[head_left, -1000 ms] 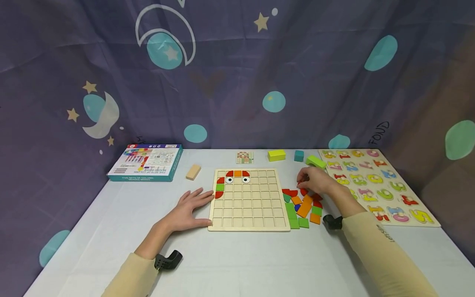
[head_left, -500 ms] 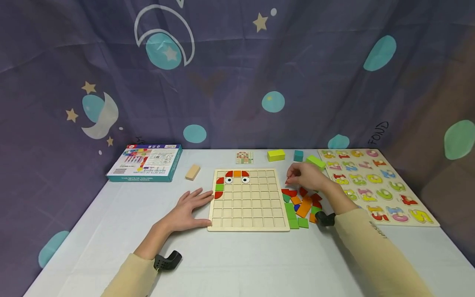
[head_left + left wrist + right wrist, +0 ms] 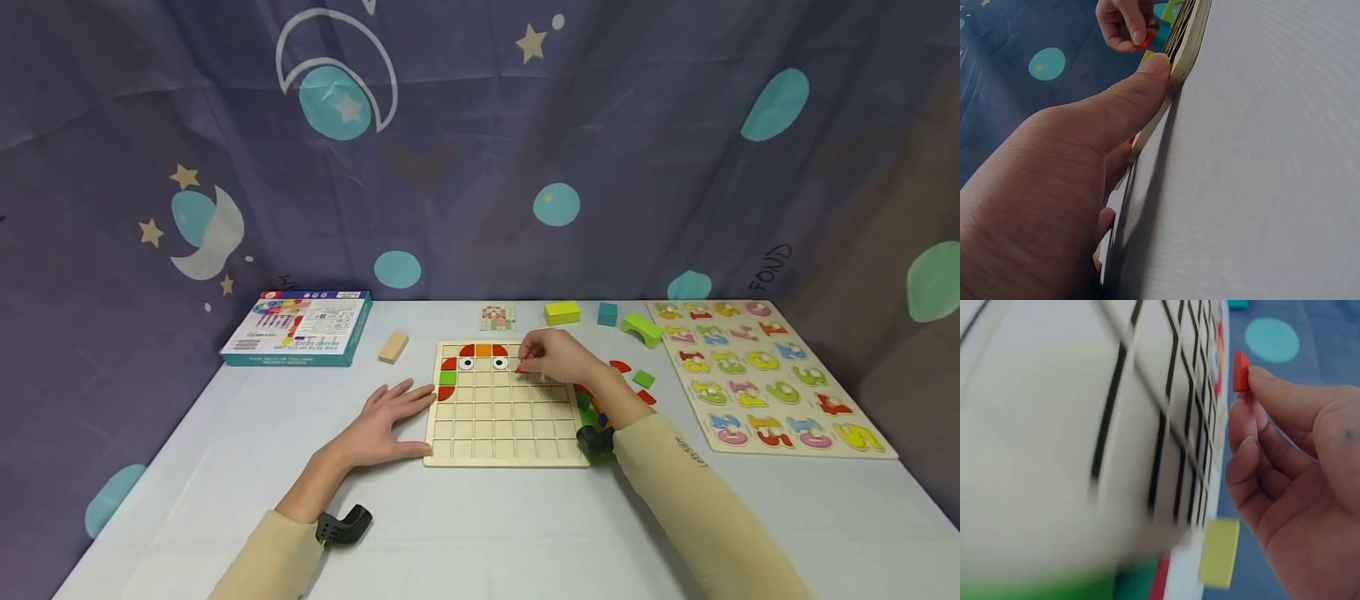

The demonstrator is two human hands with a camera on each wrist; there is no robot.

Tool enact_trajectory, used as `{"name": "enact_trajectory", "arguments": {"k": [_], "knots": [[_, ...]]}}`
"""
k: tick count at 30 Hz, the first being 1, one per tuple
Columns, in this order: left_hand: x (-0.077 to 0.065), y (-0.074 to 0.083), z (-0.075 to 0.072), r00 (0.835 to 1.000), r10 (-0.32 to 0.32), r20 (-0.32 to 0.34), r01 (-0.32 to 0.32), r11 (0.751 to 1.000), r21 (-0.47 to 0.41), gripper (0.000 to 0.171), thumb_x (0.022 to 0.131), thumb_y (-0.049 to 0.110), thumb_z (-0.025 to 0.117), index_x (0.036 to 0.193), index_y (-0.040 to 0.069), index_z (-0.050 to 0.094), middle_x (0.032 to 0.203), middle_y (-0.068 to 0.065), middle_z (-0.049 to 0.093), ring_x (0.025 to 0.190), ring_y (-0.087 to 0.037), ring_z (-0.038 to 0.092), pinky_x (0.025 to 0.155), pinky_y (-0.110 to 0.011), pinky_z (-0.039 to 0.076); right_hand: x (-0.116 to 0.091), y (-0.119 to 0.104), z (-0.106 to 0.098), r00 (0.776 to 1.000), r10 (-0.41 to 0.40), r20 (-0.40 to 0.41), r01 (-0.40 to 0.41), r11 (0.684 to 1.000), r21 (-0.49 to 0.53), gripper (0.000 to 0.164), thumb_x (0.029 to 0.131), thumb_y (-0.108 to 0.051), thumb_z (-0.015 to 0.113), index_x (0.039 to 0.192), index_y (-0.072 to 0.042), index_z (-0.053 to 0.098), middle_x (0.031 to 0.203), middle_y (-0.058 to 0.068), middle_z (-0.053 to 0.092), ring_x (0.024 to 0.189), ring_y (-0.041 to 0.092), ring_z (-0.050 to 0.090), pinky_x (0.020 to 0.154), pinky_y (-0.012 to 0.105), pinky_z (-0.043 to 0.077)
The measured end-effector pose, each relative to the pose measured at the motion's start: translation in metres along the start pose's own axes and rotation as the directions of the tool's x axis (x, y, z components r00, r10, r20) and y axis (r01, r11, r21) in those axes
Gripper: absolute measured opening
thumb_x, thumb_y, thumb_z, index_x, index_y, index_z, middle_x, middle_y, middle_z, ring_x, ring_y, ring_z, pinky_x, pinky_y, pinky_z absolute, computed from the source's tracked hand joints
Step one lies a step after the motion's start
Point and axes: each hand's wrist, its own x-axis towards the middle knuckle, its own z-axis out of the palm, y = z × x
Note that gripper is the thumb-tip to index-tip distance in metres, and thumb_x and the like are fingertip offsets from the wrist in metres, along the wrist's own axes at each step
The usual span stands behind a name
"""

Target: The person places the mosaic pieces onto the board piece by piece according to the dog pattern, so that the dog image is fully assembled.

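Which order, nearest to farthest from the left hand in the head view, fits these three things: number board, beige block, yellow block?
1. Beige block, just beyond the left hand.
2. Yellow block, past the far edge of the grid board.
3. Number board, over on the right.

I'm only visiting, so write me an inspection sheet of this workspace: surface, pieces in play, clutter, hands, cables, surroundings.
Surface: white table.
Job's things: grid board with set pieces toward its far left corner; loose pieces to its right, partly hidden.
Clutter: flat box, number board, picture card, four blocks.
Hands: left hand touches the grid board's left edge; right hand pinches a red piece over the grid board.
Cables: nothing seen.
Surroundings: dark curtain printed with moons and stars.
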Motion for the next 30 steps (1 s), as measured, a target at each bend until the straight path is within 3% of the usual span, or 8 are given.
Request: {"name": "enact_trajectory", "arguments": {"k": [13, 20, 30], "knots": [[0.002, 0.002, 0.0, 1.0, 0.001, 0.008, -0.001, 1.0, -0.003, 0.083, 0.083, 0.051, 0.079, 0.151, 0.011, 0.05, 0.158, -0.002, 0.041, 0.151, -0.034, 0.02, 0.118, -0.06, 0.005, 0.034, -0.026, 0.031, 0.997, -0.047, -0.061, 0.046, 0.999, -0.005, 0.007, 0.093, -0.006, 0.072, 0.093, -0.006, 0.065, 0.085, 0.003, 0.063, 0.074, 0.017, 0.055, 0.068, 0.029, 0.047], [0.003, 0.003, -0.001, 1.0, 0.006, 0.013, -0.006, 1.0, -0.001, 0.083, 0.084, 0.049, 0.079, 0.15, 0.01, 0.05, 0.158, -0.003, 0.041, 0.15, -0.035, 0.02, 0.118, -0.061, 0.005, 0.042, -0.03, 0.038, 0.997, -0.024, -0.073, 0.023, 1.0, -0.015, 0.005, 0.094, -0.005, 0.071, 0.094, -0.004, 0.067, 0.086, 0.003, 0.063, 0.074, 0.018, 0.055, 0.065, 0.029, 0.046], [0.0, 0.003, -0.003, 1.0, -0.004, 0.014, 0.004, 1.0, -0.011, 0.083, 0.084, 0.049, 0.079, 0.15, 0.009, 0.05, 0.158, -0.004, 0.041, 0.151, -0.036, 0.019, 0.118, -0.061, 0.005, 0.047, -0.029, 0.043, 0.999, -0.01, -0.037, 0.006, 0.993, -0.119, 0.005, 0.094, -0.012, 0.074, 0.093, -0.007, 0.072, 0.086, 0.0, 0.067, 0.079, 0.016, 0.059, 0.073, 0.032, 0.05]]}}
